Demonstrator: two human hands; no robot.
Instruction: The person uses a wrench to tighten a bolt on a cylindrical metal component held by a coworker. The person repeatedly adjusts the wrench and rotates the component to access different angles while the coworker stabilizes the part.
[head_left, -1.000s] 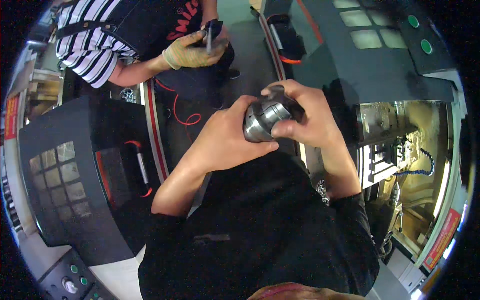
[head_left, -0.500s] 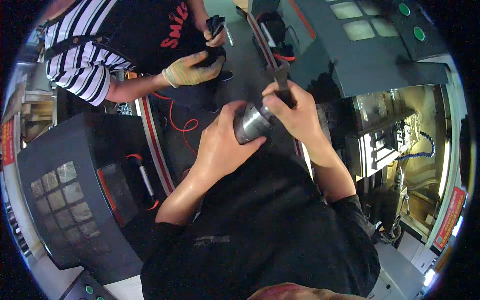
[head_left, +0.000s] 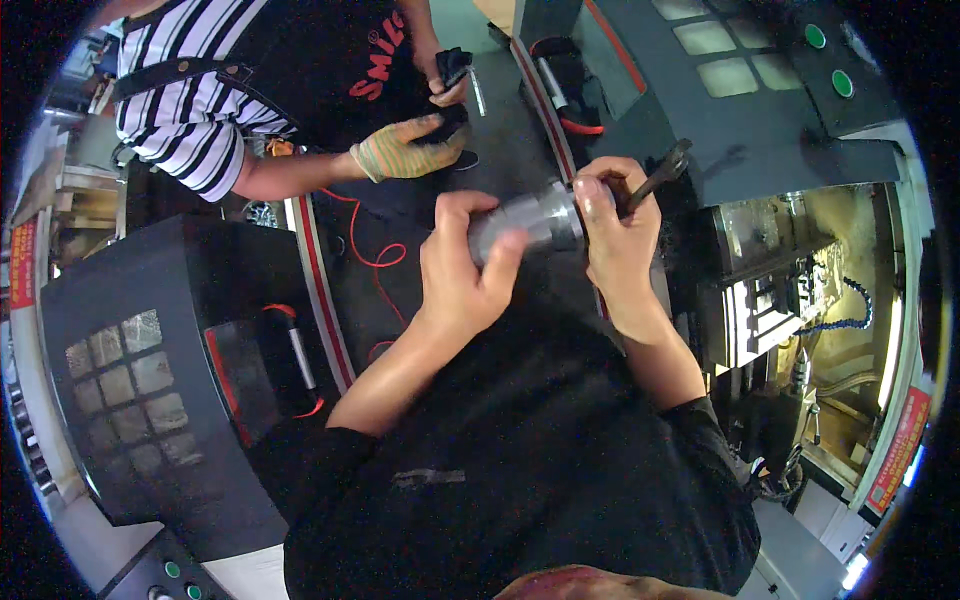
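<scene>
A shiny metal cylinder [head_left: 537,218] lies on its side in the air before my chest, its surface smeared by motion. My left hand [head_left: 462,262] is wrapped round its left end, thumb along the near side. At its ringed right end are the thumb and fingers of my right hand [head_left: 622,215], touching or very close to it; which, I cannot tell. That hand also grips a dark wrench [head_left: 664,172], whose head sticks out up and to the right. The wrench's handle is mostly hidden in my palm, and its head is apart from the cylinder.
A co-worker in a striped shirt and dark apron [head_left: 320,75] stands at far left, one hand in a glove [head_left: 408,150], the other holding a dark object with a metal rod [head_left: 478,92]. Grey machines [head_left: 130,350] flank me; the right one's lit chamber [head_left: 790,270] is open. A red hose [head_left: 378,262] crosses the floor.
The wrench has swung from pointing away to pointing up-right, off the cylinder's end. The cylinder has tipped toward level, and my right hand has shifted rightward.
</scene>
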